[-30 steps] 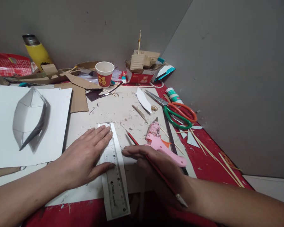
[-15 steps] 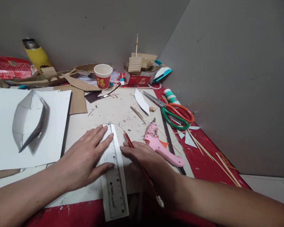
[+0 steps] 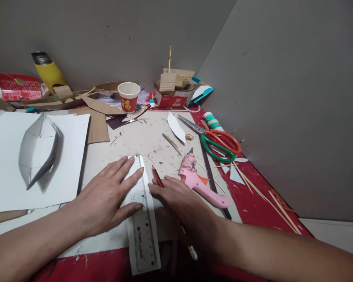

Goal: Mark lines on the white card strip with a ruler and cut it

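My left hand (image 3: 114, 192) lies flat on a clear ruler (image 3: 144, 235), its fingers spread across the upper half. Under the ruler is a narrow strip of white paper (image 3: 131, 258), whose edges show on both sides. My right hand (image 3: 185, 199) rests on its side just right of the ruler. A red and black pencil (image 3: 158, 177) is held in it, with the sharpened tip pointing away from me and the white end towards me. Some of the right fingers are hidden beneath the hand. The pencil tip is apart from the ruler.
A pink glue gun (image 3: 201, 188) lies right of my right hand, with scissors (image 3: 219, 145) beyond it. At left, a folded paper boat shape (image 3: 38, 152) sits on white sheets (image 3: 6, 188). Behind stand a paper cup (image 3: 128, 98), a cardboard boat (image 3: 173, 86) and a yellow bottle (image 3: 50, 74).
The pencil has tilted slightly in my right hand, its white end shifting left. My left hand stays on the ruler. The view has shifted a little.
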A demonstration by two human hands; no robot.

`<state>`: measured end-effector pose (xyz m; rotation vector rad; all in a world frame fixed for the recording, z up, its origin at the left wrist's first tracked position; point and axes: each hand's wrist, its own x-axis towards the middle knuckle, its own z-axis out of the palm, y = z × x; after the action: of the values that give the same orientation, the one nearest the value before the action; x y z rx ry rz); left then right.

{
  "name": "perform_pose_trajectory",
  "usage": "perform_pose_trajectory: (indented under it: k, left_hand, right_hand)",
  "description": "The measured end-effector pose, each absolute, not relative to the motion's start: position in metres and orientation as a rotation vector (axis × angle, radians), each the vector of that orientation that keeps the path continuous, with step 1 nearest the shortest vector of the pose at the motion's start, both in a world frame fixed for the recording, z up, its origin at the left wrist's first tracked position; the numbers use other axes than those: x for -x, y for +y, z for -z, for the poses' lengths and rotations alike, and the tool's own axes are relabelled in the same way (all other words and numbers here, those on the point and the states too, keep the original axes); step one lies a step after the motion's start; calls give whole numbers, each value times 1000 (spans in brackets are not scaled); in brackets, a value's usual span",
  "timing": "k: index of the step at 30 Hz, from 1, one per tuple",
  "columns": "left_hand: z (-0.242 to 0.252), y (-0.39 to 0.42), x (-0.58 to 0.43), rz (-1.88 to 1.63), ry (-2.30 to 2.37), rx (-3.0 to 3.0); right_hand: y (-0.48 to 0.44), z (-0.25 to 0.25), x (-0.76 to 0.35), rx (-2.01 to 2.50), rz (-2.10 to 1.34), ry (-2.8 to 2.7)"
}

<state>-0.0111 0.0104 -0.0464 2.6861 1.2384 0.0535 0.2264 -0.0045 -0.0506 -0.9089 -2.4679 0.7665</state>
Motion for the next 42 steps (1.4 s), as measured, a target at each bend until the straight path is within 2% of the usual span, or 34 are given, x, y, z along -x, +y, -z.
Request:
perform_pose_trajectory:
  k: [27, 42]
  left_hand:
    - [40, 12, 10, -39, 1268, -2730]
    - [37, 9, 9, 47, 1262, -2786]
  right_hand:
    - [-5, 38, -222, 927, -634, -2589]
    - [-5, 39, -222, 940, -693, -2608]
